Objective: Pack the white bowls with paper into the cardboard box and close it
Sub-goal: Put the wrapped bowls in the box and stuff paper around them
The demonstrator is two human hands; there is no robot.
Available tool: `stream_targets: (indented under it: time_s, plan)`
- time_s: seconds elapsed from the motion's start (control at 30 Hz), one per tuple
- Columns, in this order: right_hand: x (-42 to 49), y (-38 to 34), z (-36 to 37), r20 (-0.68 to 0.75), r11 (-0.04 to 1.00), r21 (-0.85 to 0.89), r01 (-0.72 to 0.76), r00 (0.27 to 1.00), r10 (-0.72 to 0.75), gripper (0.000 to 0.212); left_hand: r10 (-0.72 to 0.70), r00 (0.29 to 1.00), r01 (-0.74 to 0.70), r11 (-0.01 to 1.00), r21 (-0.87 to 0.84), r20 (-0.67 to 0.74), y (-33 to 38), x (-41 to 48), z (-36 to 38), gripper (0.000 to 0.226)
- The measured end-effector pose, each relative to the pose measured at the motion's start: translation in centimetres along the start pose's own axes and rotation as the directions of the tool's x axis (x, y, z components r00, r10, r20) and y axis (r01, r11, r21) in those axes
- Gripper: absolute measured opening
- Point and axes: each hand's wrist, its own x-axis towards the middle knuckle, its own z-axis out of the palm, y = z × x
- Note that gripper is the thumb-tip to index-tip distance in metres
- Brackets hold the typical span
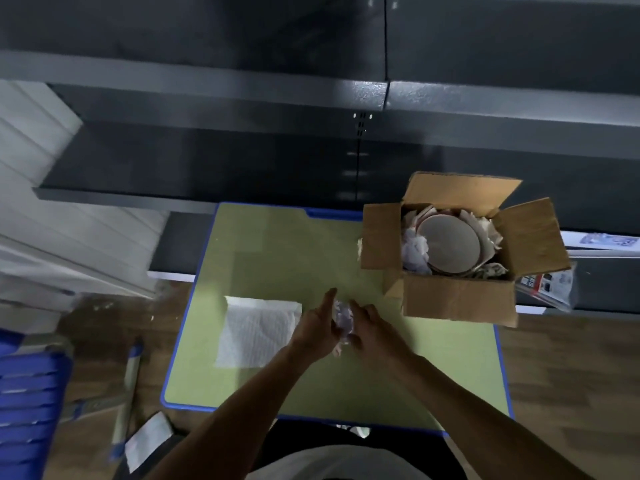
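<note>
One open cardboard box [457, 299] — bowl [448, 245], crumpled paper [414, 252] inside.

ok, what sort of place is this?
Probably a storeroom or stockroom: dark metal shelving runs behind the small green table, stacked blue crates stand at left, and an open cardboard box sits on the table's far right corner.

The left hand [317, 325] and right hand [372, 329] end bare forearms [242, 403] — long and slim. At the bottom edge shows a pale grey rounded shirt front [346, 462] — dark black cloth [294, 441] borders it above.
</note>
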Motion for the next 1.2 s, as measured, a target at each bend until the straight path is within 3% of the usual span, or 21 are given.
stream_targets:
  time_s: [0.07,0.2,0.33,0.6,0.77,0.9,1.0,1.1,1.2]
  plan:
    - [-0.6,-0.1,-0.5,-0.025,0.994,0.11,-0.002,1.0,0.005,0.063,-0.084,0.996,0.088,0.989,-0.12,0.041,-0.2,-0.1,0.1,0.099]
    - [-2.0,-1.0,-1.4,-0.127,0.939,0.336,0.071,0.991,-0.03,0.048,-0.121,0.993,0.117,0.958,-0.263,0.0,0.0,-0.7,-1.0,0.042]
    - [-3.2,-2.3,-3.2,-0.205,0.87,0.479,0.116,0.979,-0.018,0.042,-0.062,0.996,0.035,0.942,-0.334,-0.07,1.1,-1.4,-2.4,0.018]
    - [-6.0,-3.8,-9.2,-0.322,0.801,0.567,0.191,0.947,0.002,0.043,0.257,0.932,-0.304,0.938,-0.164,-0.255,4.1,-2.3,-5.8,0.015]
    - [-7.5,-2.7,-12.7,-0.464,0.8,0.542,0.256,0.885,0.031,0.028,0.364,0.873,-0.399,0.916,-0.045,-0.325,8.1,-0.9,-6.5,0.003]
    - [-7.9,0.3,-14.7,-0.517,0.805,0.56,0.199,0.842,0.152,0.023,0.473,0.832,-0.493,0.87,0.004,-0.29,12.0,0.8,-5.2,0.012]
    - [-8.7,3.5,-16.5,-0.603,0.896,0.439,0.061,0.759,0.244,0.025,0.545,0.79,-0.558,0.829,0.04,-0.282,15.0,2.5,-3.3,0.023]
    - [-9.9,6.3,-18.3,-0.655,0.91,0.408,-0.073,0.67,0.348,0.031,0.605,0.759,-0.59,0.795,0.138,-0.242,17.5,4.5,-1.1,0.032]
    - [-9.9,8.4,-19.4,-0.731,0.921,0.34,-0.189,0.563,0.386,0.032,0.646,0.726,-0.576,0.758,0.306,-0.234,19.8,5.9,0.7,0.021]
